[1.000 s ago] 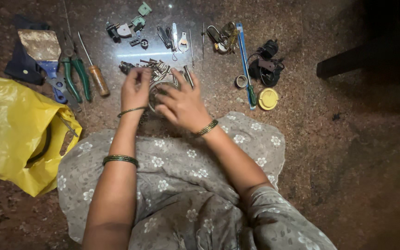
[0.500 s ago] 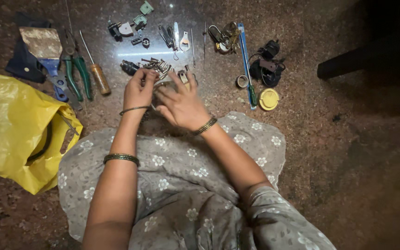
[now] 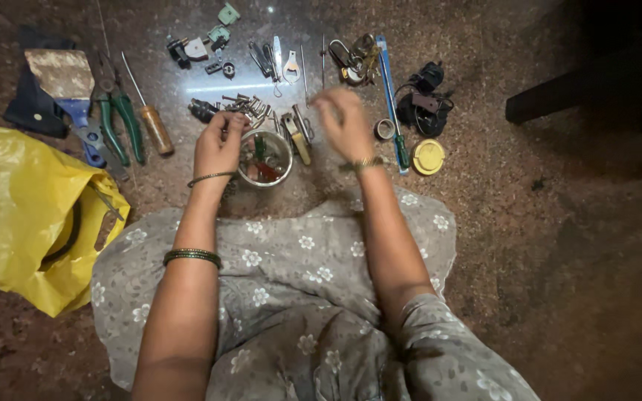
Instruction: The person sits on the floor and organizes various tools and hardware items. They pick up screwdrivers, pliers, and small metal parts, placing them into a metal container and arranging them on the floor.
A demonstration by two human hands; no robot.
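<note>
Left hand on metal bowl rim

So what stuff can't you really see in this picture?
- Right hand, head view: blurred by motion, so whether its fingers hold anything cannot be told.
- Small round tin: the bits inside are too small and dim to name.
- Left hand: its fingers at the tin's rim hide what they pinch, if anything.
- Yellow plastic bag: cut off by the left edge; its contents are hidden.
- Dark top right corner: too shadowed to make out.
</note>
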